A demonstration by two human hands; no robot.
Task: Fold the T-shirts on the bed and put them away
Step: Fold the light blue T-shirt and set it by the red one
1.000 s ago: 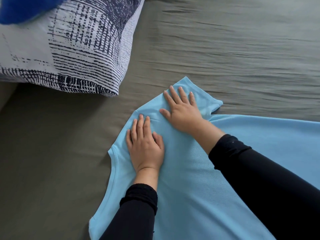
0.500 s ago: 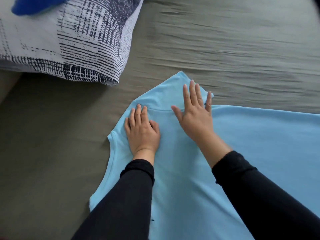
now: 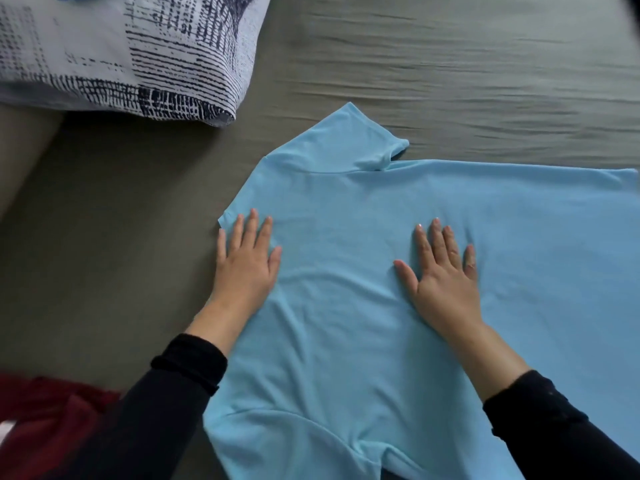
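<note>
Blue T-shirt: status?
Left hand and right hand flat on blue T-shirt, spread on bed. Unfolded. Pillow, red garment alongside, not blocking.

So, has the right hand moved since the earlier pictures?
Yes. The right hand has slid off the upper sleeve toward the person and rightward, farther from the pillow, and lies flat on the body of the blue T-shirt.
</note>
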